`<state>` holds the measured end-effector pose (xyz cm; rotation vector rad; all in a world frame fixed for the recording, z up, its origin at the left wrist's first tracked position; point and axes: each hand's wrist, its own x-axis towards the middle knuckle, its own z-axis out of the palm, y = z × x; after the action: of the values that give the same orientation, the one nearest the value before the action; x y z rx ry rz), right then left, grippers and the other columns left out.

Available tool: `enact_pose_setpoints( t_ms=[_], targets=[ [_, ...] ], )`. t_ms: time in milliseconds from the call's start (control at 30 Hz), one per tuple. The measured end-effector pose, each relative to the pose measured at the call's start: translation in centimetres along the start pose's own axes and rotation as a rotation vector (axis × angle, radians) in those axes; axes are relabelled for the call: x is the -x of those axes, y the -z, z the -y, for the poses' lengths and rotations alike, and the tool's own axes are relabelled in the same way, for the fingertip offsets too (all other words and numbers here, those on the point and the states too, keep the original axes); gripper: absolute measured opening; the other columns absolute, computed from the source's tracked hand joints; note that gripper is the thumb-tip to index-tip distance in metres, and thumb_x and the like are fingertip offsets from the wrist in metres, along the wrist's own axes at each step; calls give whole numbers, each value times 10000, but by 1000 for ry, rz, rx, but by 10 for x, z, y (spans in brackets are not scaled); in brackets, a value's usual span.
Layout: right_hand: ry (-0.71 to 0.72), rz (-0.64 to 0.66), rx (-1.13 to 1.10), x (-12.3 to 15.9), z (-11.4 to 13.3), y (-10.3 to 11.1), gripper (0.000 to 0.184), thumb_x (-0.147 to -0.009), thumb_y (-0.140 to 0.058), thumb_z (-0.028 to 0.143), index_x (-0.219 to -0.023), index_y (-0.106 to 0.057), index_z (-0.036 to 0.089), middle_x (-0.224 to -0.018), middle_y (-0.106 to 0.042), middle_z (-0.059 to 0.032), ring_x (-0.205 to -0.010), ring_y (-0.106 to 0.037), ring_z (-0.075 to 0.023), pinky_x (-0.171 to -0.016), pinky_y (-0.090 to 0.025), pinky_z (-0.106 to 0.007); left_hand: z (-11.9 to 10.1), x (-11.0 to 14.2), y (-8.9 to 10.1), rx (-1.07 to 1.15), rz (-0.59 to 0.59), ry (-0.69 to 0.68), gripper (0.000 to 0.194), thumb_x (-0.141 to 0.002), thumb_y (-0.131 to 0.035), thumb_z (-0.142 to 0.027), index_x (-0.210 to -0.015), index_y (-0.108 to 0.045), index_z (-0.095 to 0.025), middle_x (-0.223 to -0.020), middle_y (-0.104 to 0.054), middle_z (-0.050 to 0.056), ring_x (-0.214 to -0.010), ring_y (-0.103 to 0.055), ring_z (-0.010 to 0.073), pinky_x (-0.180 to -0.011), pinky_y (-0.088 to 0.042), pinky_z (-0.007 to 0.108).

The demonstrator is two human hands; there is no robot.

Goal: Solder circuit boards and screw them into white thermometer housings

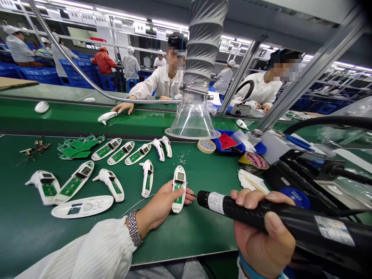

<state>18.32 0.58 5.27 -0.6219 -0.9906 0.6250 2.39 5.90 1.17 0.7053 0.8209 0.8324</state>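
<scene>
My left hand (pixel 159 203) holds a white thermometer housing half (pixel 179 189) with a small screen and a green circuit board inside, thumb on the board. In my right hand (pixel 261 228) is a black electric screwdriver (pixel 229 204), its bit pointing left, close to my left fingertips and apart from the housing. Several open housings with green boards, such as one probe-tipped housing (pixel 110 185), lie to the left. A white front cover (pixel 83 206) rests nearest me. Loose green circuit boards (pixel 77 149) are piled farther back.
A round dish of small screws (pixel 206 145) stands beyond my hands, with screws scattered beside it. A clear extraction hood (pixel 193 122) hangs above. Behind runs a green conveyor (pixel 145 124), where a co-worker's hand (pixel 123 107) reaches. Blue bin (pixel 258 149) and tape roll (pixel 253 161) stand right.
</scene>
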Motion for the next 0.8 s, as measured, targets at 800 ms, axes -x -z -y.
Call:
enact_pose_setpoints(
  t_ms=[800],
  targets=[
    [69, 7, -19, -1, 2, -10, 196, -747, -674, 318, -878, -557, 231, -631, -540, 34, -594, -476, -149, -675, -456, -345, 4, 2, -2, -172, 129, 23, 365, -669, -679, -432, -800, -460, -172, -694, -559, 6, -547, -525, 114, -544, -384, 265]
  ],
)
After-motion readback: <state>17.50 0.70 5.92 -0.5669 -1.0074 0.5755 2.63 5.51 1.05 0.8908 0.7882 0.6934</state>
